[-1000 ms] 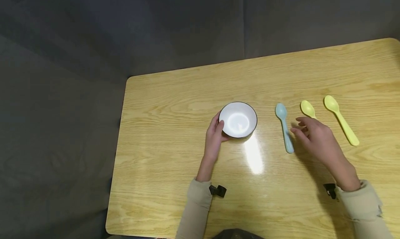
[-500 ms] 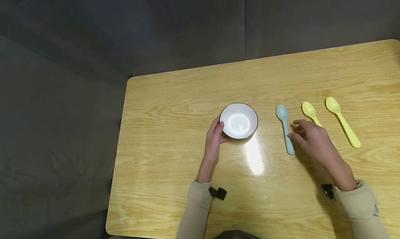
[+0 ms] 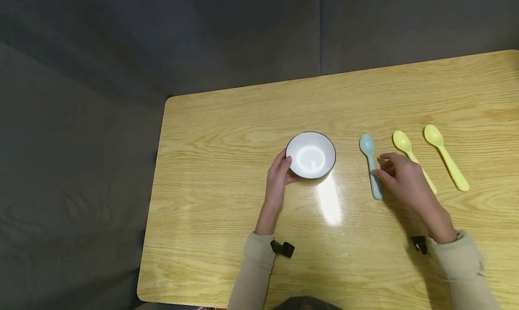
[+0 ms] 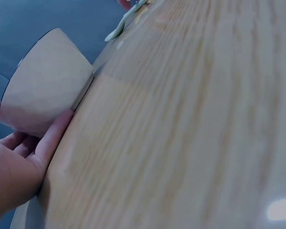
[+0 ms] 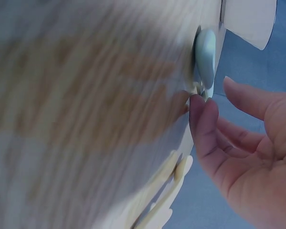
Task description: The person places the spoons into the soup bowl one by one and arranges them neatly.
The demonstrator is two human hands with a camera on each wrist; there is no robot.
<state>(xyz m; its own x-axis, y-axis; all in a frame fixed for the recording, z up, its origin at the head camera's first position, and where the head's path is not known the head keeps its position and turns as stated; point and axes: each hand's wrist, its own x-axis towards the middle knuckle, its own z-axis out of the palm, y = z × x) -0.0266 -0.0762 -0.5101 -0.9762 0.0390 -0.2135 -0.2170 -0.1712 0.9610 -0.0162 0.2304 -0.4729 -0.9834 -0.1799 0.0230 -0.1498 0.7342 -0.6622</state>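
I have the left hand (image 3: 277,179), fingers clamped on the white bowl (image 3: 310,154), thumb at its rim: that hold is made, with only reflected light inside. The blue spoon (image 3: 371,161) lies on the surface (image 3: 211,188), not yet gripped; by its handle the right hand (image 3: 407,181) has thumb and fingers apart, contact unclear to me. The inner yellow spoon (image 3: 410,154) and outer yellow spoon (image 3: 447,158) lie loose further right.

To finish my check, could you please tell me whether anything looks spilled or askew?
Nothing stands out: the bowl is upright, the blue spoon and two yellow spoons lie apart, and the bright streak looks like glare.
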